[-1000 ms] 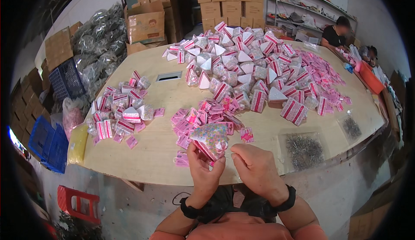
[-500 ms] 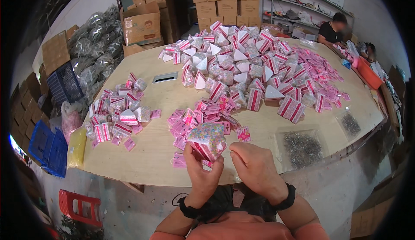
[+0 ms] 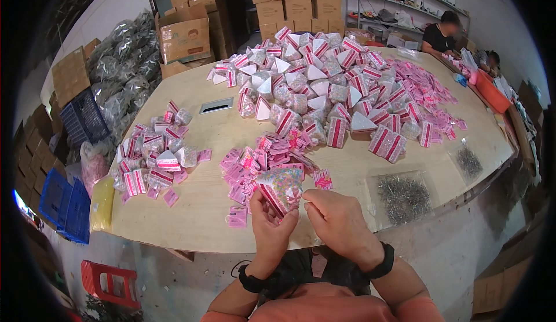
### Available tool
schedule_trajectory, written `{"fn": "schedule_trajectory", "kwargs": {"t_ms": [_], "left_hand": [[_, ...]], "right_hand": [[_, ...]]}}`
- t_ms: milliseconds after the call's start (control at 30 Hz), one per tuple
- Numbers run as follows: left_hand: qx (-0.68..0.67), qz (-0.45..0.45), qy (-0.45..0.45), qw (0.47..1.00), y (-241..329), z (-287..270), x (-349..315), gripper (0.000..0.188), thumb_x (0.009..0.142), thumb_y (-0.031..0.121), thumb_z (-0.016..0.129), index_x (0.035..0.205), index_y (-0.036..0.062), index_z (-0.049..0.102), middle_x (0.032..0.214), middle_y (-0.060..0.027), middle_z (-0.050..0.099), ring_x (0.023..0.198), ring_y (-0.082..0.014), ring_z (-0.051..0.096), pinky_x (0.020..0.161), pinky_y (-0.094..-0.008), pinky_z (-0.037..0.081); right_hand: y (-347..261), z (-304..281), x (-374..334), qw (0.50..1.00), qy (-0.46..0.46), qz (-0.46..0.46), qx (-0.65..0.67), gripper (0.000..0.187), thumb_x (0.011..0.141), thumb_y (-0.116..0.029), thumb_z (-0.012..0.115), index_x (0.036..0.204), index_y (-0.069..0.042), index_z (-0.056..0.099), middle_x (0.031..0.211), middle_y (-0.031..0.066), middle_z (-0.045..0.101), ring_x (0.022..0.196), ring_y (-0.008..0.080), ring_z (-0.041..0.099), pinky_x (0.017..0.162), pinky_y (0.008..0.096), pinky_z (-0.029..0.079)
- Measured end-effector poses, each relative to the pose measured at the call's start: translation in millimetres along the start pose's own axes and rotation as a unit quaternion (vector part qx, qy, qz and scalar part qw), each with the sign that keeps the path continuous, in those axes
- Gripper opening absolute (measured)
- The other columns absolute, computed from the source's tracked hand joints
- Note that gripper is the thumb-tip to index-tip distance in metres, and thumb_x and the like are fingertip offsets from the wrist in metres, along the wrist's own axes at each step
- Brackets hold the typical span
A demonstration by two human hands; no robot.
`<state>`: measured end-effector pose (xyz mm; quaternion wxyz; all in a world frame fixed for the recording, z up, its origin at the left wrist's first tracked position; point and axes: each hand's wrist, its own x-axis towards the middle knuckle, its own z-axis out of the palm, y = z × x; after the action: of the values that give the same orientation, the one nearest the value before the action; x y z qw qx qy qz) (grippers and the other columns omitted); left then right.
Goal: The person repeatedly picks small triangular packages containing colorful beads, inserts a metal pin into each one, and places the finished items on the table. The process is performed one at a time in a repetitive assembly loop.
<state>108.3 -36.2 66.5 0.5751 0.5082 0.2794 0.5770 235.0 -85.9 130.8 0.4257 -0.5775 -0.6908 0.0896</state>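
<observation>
A cake-slice-shaped toy (image 3: 279, 187), with pastel sprinkles on top and pink and white layers down its side, is gripped in my left hand (image 3: 268, 235) over the table's near edge. My right hand (image 3: 341, 223) is closed in a pinch close to the slice's right corner. Whatever its fingers hold is too small to make out. Just beyond the slice lies a heap of pink cards (image 3: 246, 168), some with thin loops. One patterned pink card (image 3: 322, 179) lies apart, beyond my right hand.
A large pile of similar cake slices (image 3: 315, 87) covers the far table, beside scattered pink cards (image 3: 423, 84). A smaller pile (image 3: 153, 154) sits left. Two clear bags of small metal pieces (image 3: 403, 197) (image 3: 468, 163) lie right. A co-worker (image 3: 441, 35) sits at the far right.
My left hand has tilted the cake slice so its striped side faces more to the lower left. My right hand stays pinched beside it, slightly shifted. The whole view has moved a little.
</observation>
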Motion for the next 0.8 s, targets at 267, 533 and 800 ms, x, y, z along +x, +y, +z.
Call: {"fn": "schedule_trajectory", "kwargs": {"t_ms": [267, 533, 800], "left_hand": [[0.018, 0.012, 0.012, 1.000, -0.9, 3.2, 0.6, 0.066, 0.070, -0.004, 0.062, 0.125, -0.0005, 0.027, 0.109, -0.0099, 0.044, 0.101, -0.0171, 0.049, 0.087, -0.0298, 0.042], [0.329, 0.223, 0.045, 0.917, -11.8, -8.7, 1.5, 0.066, 0.065, 0.001, 0.066, 0.122, -0.0059, 0.032, 0.100, -0.0127, 0.046, 0.085, -0.0160, 0.048, 0.073, -0.0281, 0.042], [0.012, -0.002, 0.010, 1.000, -0.4, 1.5, 0.1, 0.063, 0.070, -0.003, 0.061, 0.124, -0.0016, 0.028, 0.107, -0.0103, 0.046, 0.101, -0.0164, 0.050, 0.086, -0.0300, 0.043]], "right_hand": [[1.9, -2.0, 1.5, 1.000, -0.006, 0.009, -0.008, 0.011, 0.079, -0.006, 0.053, 0.088, -0.002, 0.057, 0.074, 0.0176, 0.057, 0.070, 0.0350, 0.057, 0.059, 0.0389, 0.045], [7.5, -3.0, 2.5, 0.999, -0.031, 0.022, -0.022, 0.011, 0.079, -0.007, 0.053, 0.087, -0.001, 0.057, 0.075, 0.0175, 0.058, 0.071, 0.0353, 0.057, 0.060, 0.0388, 0.045], [11.1, -3.5, 4.2, 0.996, -0.055, 0.046, 0.044, 0.014, 0.079, -0.007, 0.053, 0.091, -0.001, 0.059, 0.080, 0.0168, 0.060, 0.073, 0.0338, 0.059, 0.063, 0.0355, 0.047]]}}
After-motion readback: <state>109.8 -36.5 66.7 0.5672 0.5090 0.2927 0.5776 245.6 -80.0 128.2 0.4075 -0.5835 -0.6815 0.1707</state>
